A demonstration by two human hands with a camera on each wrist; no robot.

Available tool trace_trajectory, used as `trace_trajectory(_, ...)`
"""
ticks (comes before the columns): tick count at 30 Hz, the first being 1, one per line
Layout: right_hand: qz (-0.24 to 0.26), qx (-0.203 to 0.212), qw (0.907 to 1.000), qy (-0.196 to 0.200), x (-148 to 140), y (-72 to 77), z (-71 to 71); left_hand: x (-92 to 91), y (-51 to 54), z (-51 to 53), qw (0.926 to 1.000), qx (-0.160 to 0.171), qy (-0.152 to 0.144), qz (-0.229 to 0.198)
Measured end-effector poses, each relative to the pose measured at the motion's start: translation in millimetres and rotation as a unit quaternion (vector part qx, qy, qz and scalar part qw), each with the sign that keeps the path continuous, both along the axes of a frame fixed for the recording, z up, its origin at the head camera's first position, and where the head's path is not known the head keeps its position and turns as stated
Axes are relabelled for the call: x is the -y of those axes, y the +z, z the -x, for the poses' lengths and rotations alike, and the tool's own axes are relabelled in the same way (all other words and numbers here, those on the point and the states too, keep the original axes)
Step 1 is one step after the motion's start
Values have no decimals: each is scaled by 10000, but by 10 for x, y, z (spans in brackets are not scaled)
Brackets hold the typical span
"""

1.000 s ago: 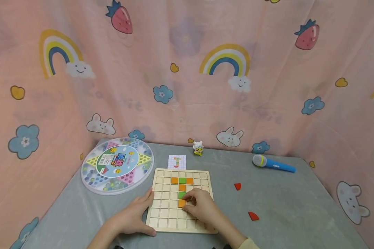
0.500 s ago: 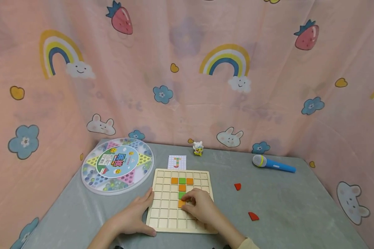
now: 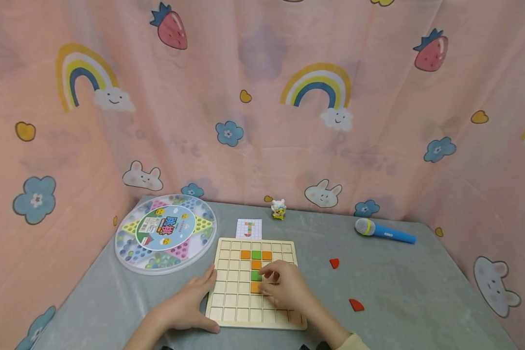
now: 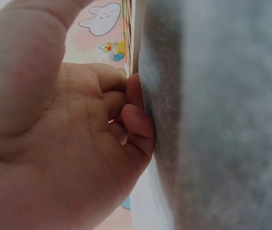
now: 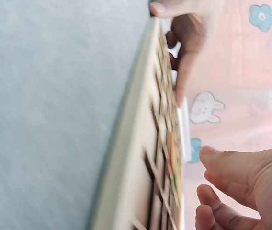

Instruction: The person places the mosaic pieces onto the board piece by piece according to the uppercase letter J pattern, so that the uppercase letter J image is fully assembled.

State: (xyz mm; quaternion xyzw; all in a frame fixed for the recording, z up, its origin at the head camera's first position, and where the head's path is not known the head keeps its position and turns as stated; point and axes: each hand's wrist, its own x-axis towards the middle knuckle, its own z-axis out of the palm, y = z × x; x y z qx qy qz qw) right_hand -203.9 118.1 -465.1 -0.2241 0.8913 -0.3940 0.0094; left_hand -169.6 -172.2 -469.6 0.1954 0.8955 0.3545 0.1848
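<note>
Tiles (image 3: 245, 254), four orange, two green, sit on one board (image 3: 231, 288), lower centre, partly blocked by the right hand (image 3: 287, 286), its grip parted, empty; the left hand (image 3: 188, 304), grip spread, touches its edge. Two red pieces (image 3: 356, 305) lie lower right.

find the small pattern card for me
In the head view, the small pattern card lies on the table at the far edge of the wooden board, between the round marble game on its left and the small figurine on its right.
</note>
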Motion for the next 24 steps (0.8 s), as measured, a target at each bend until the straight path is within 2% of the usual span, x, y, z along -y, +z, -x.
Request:
trace_trajectory(3, 99, -9, 9998, -145, -79, 30, 27, 1, -6, 1, 10000, 15, 3, 5)
trace_trajectory(9, 130, 150, 9975, -674, -282, 107, 63, 2, -7, 2, 10000, 20, 15, -30)
trace_trajectory(11, 104, 112, 9964, -831, -360, 144, 63, 4, -8, 1, 10000, 22, 13, -44)
trace_trajectory(18, -154, -402, 9907, -1294, -674, 220, 106, 13, -31, 15, 10000, -34, 2, -25)
trace_trajectory(24, -230, -268, 9881, -1498, -1035, 205, 207, 24, -81, 35, 10000, -16, 41, -48)
